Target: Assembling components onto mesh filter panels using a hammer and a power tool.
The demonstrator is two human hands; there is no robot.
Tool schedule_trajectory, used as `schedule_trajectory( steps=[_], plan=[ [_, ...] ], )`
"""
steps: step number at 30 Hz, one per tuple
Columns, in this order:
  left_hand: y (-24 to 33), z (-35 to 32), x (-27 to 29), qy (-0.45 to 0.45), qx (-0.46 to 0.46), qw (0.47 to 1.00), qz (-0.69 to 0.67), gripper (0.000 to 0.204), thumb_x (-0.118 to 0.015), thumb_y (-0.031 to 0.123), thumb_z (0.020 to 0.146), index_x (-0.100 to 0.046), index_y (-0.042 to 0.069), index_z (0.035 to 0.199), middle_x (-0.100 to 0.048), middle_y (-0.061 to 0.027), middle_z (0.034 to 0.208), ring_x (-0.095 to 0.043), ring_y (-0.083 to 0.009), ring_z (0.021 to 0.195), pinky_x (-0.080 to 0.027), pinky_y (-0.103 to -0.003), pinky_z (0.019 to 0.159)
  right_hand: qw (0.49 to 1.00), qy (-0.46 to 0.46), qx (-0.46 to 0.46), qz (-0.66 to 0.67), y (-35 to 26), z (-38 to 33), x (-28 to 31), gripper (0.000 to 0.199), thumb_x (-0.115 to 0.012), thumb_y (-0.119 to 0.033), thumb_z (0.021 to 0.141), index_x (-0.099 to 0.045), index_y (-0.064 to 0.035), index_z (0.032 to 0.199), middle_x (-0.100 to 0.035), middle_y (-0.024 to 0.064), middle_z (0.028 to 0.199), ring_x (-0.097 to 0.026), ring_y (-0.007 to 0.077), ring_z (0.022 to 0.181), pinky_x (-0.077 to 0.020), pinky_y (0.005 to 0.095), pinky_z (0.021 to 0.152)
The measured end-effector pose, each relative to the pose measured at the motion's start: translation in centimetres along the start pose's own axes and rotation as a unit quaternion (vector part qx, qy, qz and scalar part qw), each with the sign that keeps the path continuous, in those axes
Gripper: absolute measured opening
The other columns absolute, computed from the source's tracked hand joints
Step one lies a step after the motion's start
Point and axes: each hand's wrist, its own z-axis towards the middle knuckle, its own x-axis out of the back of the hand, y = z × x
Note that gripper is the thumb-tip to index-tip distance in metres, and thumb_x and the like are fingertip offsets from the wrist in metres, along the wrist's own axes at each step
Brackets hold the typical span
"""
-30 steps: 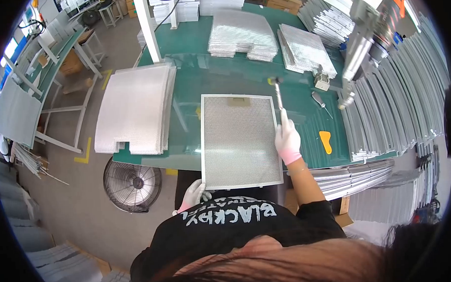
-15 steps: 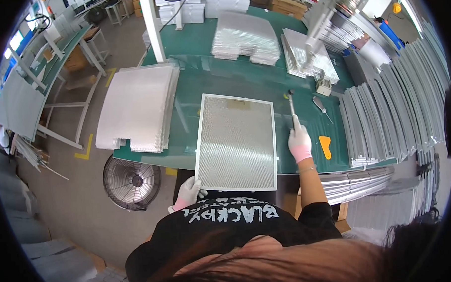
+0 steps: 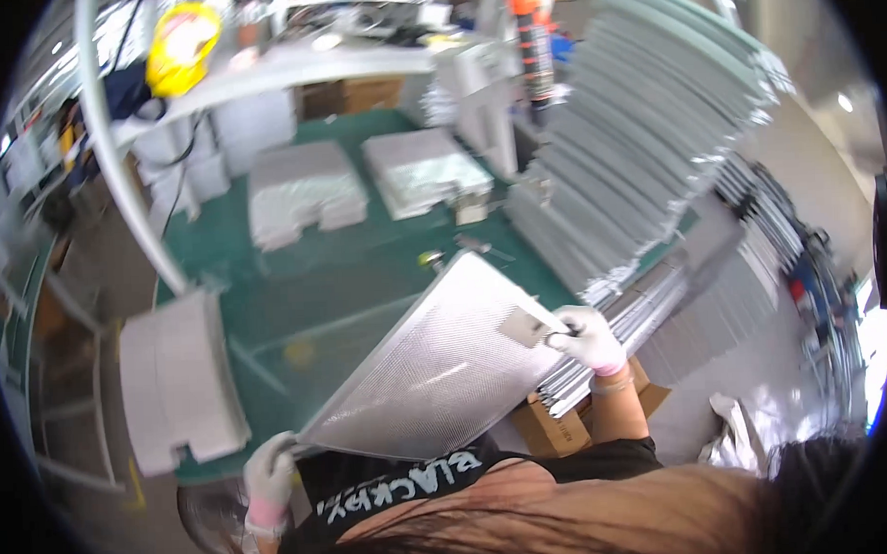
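Nearest, a worker in a black short-sleeved shirt [image 3: 397,484] stands at the front edge of the green-topped worktable [image 3: 268,293]. A rectangular, pale-framed silver mesh panel [image 3: 427,375] is held tilted above that edge, between both hands. The white-gloved left hand [image 3: 272,473] is clamped on the panel's corner at the worktable's left front. The white-gloved right hand [image 3: 590,340] grips its opposite edge, just beyond the worktable's right front, next to a grey rectangular plate [image 3: 521,327].

The step in hand appears to be lifting or turning the panel; the next move would call for both grips firm and the far corner clear of the loose tools.

Below the worktable's right front is an open brown cardboard box [image 3: 556,434]. On its left end lies a stack of pale notched sheets [image 3: 174,384]. Past the panel lie a blurred yellow-ended tool [image 3: 429,259] and a small metal block [image 3: 472,208]; two further stacks of silvery sheets [image 3: 304,189] occupy its far part. Grey ribbed metal panels [image 3: 615,164] line its right side. Behind it runs a long white shelf [image 3: 358,60], its contents too blurred to identify.
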Motion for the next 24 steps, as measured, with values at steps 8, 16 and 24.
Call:
schedule_trajectory(
  steps=[8,16,24],
  plan=[
    [-4.4,4.1,6.8,0.145,0.163,0.734,0.643,0.075,-0.067,0.041,0.085,-0.042,-0.001,0.142,-0.044,-0.0256,0.143,-0.043,-0.0476,0.128,-0.04,-0.051,0.105,0.72,0.633,0.266,-0.102,-10.0,-7.8,15.3,0.056,-0.055,0.002,0.094,-0.038,0.0019,0.146,-0.054,0.0078,0.129,-0.056,0.01,0.092,-0.0463,0.0194,0.076],
    [-3.8,4.1,6.5,0.172,0.237,0.749,0.594,0.08,-0.064,0.048,0.084,-0.043,-0.003,0.142,-0.037,-0.0244,0.151,-0.057,-0.0406,0.117,-0.048,-0.046,0.096,0.708,0.657,0.199,0.162,-18.4,-7.1,35.9,0.034,-0.054,-0.007,0.096,-0.056,0.0006,0.129,-0.061,0.015,0.123,-0.063,0.0215,0.107,-0.0558,0.0306,0.087],
    [-7.3,3.9,9.3,0.196,0.19,0.752,0.6,0.078,-0.065,0.047,0.083,-0.046,-0.005,0.138,-0.046,-0.0282,0.142,-0.058,-0.0422,0.113,-0.049,-0.047,0.093,0.824,0.503,0.258,0.039,-17.5,5.1,44.8,0.028,-0.056,-0.015,0.094,-0.06,0.0082,0.11,-0.068,0.0149,0.103,-0.067,0.0228,0.101,-0.0528,0.0324,0.086]
  ],
)
